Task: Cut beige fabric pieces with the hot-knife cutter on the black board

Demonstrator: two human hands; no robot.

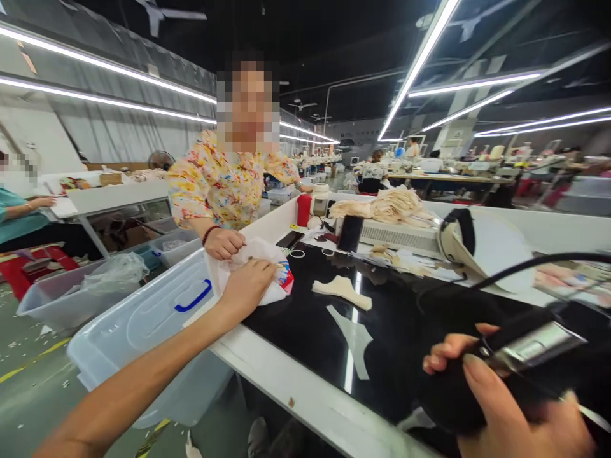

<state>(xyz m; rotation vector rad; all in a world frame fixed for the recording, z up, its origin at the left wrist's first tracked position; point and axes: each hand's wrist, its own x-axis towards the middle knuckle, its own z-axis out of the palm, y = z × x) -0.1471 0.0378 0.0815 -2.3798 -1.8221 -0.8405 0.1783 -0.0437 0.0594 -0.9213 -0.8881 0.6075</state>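
My left hand [249, 286] reaches across the table's left corner, its fingers bent over a white plastic bag [270, 294] with red and blue print. A co-worker's fist [224, 243] grips the same bag just beyond. My right hand [513, 410], at the lower right, is wrapped round a black device [453, 388] with a shiny metal plate; its exact kind is unclear. Between my hands, a folded cream fabric piece [342, 291] and a pale cut piece [353, 340] lie on the black tabletop [305, 331].
A lidded plastic bin [138, 324] stands against the table's left side. Toward the back are a phone [351, 233], a red thread spool [303, 210], a stack of cream fabric [401, 205] and a white visor-like object [501, 248]. A black cable [539, 259] arches over the right side.
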